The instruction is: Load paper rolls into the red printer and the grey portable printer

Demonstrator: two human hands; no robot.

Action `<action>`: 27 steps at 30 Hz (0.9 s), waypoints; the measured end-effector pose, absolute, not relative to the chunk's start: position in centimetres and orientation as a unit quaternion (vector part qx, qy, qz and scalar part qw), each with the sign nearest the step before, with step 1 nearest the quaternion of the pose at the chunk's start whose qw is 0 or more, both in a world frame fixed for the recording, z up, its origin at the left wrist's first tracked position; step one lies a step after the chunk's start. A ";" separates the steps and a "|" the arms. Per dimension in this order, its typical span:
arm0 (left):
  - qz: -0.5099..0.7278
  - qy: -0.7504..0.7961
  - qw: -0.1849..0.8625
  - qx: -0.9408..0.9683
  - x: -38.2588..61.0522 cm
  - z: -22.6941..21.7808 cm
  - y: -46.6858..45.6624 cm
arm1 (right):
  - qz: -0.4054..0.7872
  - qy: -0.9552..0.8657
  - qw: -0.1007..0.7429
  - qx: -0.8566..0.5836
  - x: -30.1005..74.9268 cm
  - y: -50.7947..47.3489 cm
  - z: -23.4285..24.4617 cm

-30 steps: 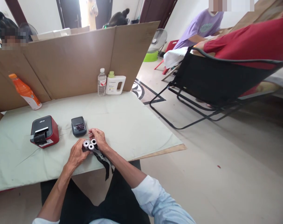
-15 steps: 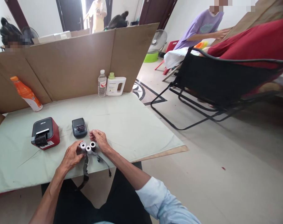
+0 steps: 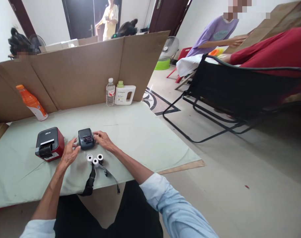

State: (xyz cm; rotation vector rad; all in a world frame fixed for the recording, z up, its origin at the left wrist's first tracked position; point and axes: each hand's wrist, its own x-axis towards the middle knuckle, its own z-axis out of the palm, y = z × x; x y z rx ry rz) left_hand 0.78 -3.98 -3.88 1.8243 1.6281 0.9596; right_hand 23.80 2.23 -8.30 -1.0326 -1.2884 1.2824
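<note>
A small dark portable printer (image 3: pixel 86 138) lies on the pale tablecloth (image 3: pixel 140 132) between my hands. My left hand (image 3: pixel 69 153) is at its left side with fingers apart, holding nothing. At its right edge are the fingertips of my right hand (image 3: pixel 103 140), fingers loosely stretched; whether they touch the case I cannot tell for sure. Three white paper rolls (image 3: pixel 95 161) stand close together nearer to me. A black strip (image 3: pixel 90 181) trails from them over the table edge, beside a thin dark cable (image 3: pixel 113 178). Left of my left hand sits a red and black label printer (image 3: pixel 50 144).
An orange bottle (image 3: pixel 32 103) leans at the cardboard screen (image 3: pixel 86 72). A clear water bottle (image 3: pixel 110 92) and a white jug (image 3: pixel 125 95) stand by the screen. To the right is a black folding chair (image 3: pixel 222 96); other people are beyond.
Both hands have moved forward, away from the paper rolls, to either side of the small dark printer. The black strip has shifted, and the view has tilted slightly.
</note>
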 end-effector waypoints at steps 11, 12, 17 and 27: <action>0.353 0.582 0.332 0.653 0.6 -5.3 -1.2 | 0.426 -0.626 0.518 -0.399 23.7 2.1 -9.8; 0.361 0.577 0.340 0.649 0.4 -5.4 -0.8 | 0.425 -0.631 0.514 -0.397 23.7 2.0 -9.7; 0.377 0.549 0.382 0.641 0.2 -5.6 1.8 | 0.425 -0.642 0.503 -0.394 23.9 1.7 -9.4; 0.395 0.521 0.338 0.677 1.4 -5.6 3.1 | 0.441 -0.629 0.503 -0.397 23.9 1.8 -9.1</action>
